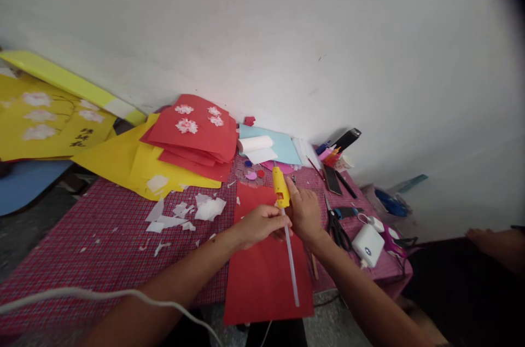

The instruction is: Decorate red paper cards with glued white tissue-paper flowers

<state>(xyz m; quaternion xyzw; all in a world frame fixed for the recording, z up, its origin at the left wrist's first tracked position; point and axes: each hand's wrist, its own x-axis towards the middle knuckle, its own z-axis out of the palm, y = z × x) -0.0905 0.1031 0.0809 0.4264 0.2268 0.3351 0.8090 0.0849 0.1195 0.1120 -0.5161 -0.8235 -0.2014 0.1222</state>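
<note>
My right hand (304, 210) is wrapped round a yellow hot glue gun (279, 180), whose nozzle points away from me toward the wall. A long translucent glue stick (292, 270) runs out of the gun's rear end toward me. The fingers of my left hand (264, 225) pinch that stick close to where it meets the gun. Beneath both hands lies a red paper sheet (262, 281), reaching over the table's near edge. The gun's handle and trigger are hidden by my right hand.
White paper scraps (209, 208) litter the checked tablecloth (110, 248) on the left. Behind them are red sheets with white flowers (192, 139) and yellow sheets (139, 166). To the right lie scissors (338, 229), a phone (332, 179) and a white box-shaped device (368, 244). A white cable (123, 293) crosses in front.
</note>
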